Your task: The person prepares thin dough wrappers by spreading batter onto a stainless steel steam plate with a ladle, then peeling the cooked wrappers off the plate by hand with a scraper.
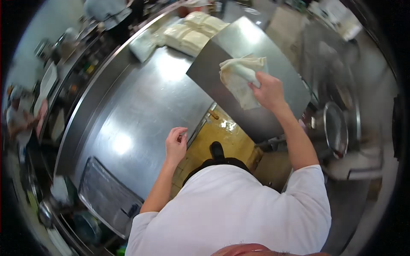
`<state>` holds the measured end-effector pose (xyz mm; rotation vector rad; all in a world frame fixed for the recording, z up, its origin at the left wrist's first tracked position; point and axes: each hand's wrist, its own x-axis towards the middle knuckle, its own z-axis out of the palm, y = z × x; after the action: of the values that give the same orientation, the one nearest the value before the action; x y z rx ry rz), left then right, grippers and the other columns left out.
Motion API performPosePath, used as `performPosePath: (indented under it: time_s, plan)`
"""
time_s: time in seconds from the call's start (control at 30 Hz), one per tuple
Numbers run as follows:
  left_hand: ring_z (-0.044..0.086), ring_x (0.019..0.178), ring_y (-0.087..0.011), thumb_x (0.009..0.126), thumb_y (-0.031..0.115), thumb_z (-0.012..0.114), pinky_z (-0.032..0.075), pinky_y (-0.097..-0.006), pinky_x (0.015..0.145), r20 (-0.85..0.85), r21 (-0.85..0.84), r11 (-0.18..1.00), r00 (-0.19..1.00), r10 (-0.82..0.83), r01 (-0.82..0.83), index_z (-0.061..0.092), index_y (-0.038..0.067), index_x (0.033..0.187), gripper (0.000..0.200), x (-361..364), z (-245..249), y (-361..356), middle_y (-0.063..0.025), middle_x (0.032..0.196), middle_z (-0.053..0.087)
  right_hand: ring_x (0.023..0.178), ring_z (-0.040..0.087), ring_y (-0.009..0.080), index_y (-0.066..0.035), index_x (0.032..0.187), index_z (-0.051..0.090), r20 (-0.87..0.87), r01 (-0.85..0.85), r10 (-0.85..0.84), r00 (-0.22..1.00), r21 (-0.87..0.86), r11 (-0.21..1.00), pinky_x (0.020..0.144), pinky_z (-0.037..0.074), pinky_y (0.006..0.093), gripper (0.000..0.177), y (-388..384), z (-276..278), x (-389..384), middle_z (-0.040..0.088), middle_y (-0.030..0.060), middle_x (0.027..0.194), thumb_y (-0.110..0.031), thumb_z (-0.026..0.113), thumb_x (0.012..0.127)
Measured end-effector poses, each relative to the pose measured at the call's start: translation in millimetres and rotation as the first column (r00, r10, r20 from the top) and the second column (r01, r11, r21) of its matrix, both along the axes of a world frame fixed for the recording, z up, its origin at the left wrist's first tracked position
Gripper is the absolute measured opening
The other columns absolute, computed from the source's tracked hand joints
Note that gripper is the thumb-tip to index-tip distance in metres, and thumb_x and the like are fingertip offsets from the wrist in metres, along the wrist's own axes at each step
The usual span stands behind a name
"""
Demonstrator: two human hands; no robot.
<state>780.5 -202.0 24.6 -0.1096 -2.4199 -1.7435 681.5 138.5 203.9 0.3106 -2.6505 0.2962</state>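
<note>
Right hand [268, 91], arm stretched forward, grip clenched on a crumpled cream-white cloth [239, 79]. The cloth lies pressed flat against a grey, square stainless-steel worktop [232, 45] and sits near the middle of that surface, bunched under the fingers with a loose flap trailing toward the person. Left hand [176, 143] is at the near edge of the long, shiny stainless-steel counter [145, 106], grip released, fingers half curled, nothing seen in it; cannot tell whether it touches the steel. Between the two surfaces is a gap showing yellow floor [209, 136] and one black shoe [217, 150]. A stack of folded pale cloths [194, 32] rests at the far end of the long counter, well apart from both hands. A rectangular metal tray [106, 196] sits at the counter's near left and a round metal pan [335, 128] off to the right. Judgement: the step in hand looks like wiping the square worktop. To do it well, spread the cloth wider under the palm rather than leaving it bunched, press evenly, and work in overlapping passes from the far edge toward the body. Carry each stroke past the corners and tuck in the trailing flap so it does not drag. Bracing the left hand on the counter edge would steady the long reach.
</note>
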Motion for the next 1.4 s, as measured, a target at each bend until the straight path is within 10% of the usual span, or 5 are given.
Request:
performPosePath:
  time_s: [0.3,0.8,1.17,1.4]
  plan:
    - [0.064,0.070,-0.0127,0.093,0.000,0.065,0.052,-0.0266,0.063,-0.008,-0.179,0.882,0.897,0.441,-0.436,0.069,0.002,0.109,0.017,56,9,-20,-0.0094,0.105,0.066,0.093,0.068,0.0438,-0.007,0.101,0.068,0.418,-0.252,0.302,0.857,-0.172,0.952,0.083,0.053,0.0525,0.033,-103,-116,-146,0.071,0.0221,0.095,-0.032,0.073,0.081]
    - [0.063,0.071,-0.0144,0.091,0.000,0.066,0.052,-0.0274,0.064,0.038,-0.184,0.646,0.651,0.758,-0.741,0.070,0.003,0.108,0.018,99,20,26,-0.0099,0.106,0.066,0.107,0.067,0.0404,-0.003,0.109,0.070,0.594,-0.257,0.390,0.704,-0.298,0.919,0.093,0.051,0.0481,0.043,-183,-181,-265,0.071,0.0237,0.112,-0.033,0.071,0.078]
    - [0.065,0.074,-0.0124,0.094,0.001,0.064,0.052,-0.0262,0.067,0.071,-0.145,0.794,0.794,0.604,-0.591,0.069,0.001,0.111,0.017,27,14,43,-0.0092,0.109,0.065,0.101,0.068,0.0385,-0.001,0.102,0.071,0.553,-0.160,0.410,0.725,-0.444,0.882,0.087,0.052,0.0467,0.049,-148,-154,-261,0.071,0.0234,0.104,-0.047,0.074,0.082]
    - [0.064,0.072,-0.0116,0.094,0.001,0.064,0.052,-0.0268,0.066,0.131,-0.119,0.935,0.928,0.348,-0.334,0.070,0.001,0.111,0.018,-20,-7,33,-0.0085,0.109,0.065,0.093,0.068,0.0327,-0.001,0.100,0.072,0.274,-0.047,0.252,0.928,-0.585,0.810,0.084,0.053,0.0416,0.029,2,-188,-177,0.069,0.0191,0.097,-0.025,0.070,0.084]
